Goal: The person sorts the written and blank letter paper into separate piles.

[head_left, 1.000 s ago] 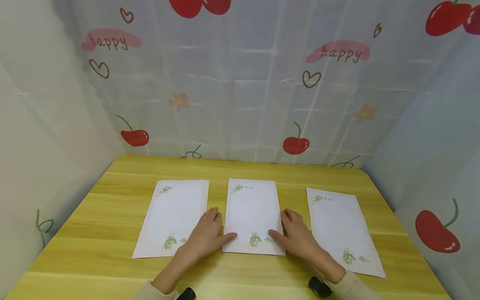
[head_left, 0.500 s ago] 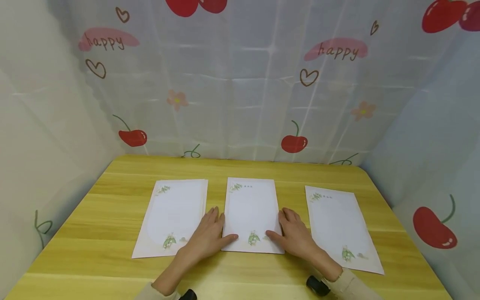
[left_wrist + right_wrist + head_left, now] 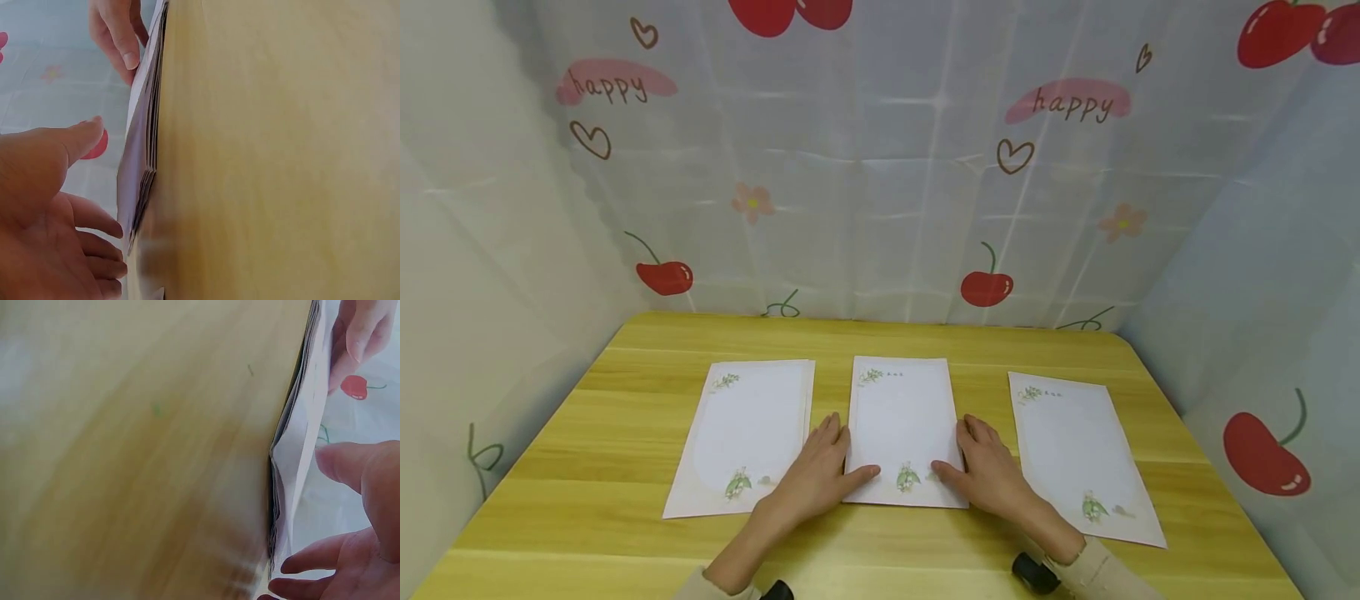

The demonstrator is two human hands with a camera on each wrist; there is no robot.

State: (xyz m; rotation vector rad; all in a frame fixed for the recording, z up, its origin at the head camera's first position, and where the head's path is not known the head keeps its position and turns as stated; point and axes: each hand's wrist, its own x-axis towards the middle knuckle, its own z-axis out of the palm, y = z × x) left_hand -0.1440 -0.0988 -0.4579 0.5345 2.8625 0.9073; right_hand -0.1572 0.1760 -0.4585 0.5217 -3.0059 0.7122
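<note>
A middle stack of white letter paper [image 3: 902, 425], printed with green sprigs, lies flat in front of me. My left hand [image 3: 816, 467] is at its left edge, fingers pointing away along the side and thumb over the lower left corner. Mirroring it, my right hand [image 3: 988, 471] has its fingers along the right edge and its thumb over the sheet. In the left wrist view, several layers show at the near edge of the paper stack [image 3: 142, 144]. The right thumb [image 3: 344, 464] stands raised above the paper in the right wrist view, fingers low at its side.
To the left lies another paper stack [image 3: 748, 425] with slightly uneven edges, partly behind my left hand. A tilted sheet or stack of the same paper [image 3: 1067, 450] lies to the right, near my right wrist. A cherry-print curtain [image 3: 887, 208] borders the yellow wooden table [image 3: 880, 550].
My left thumb has slid slightly further right over the middle stack. Both hands otherwise keep their places at its sides, and the head view has shifted a little.
</note>
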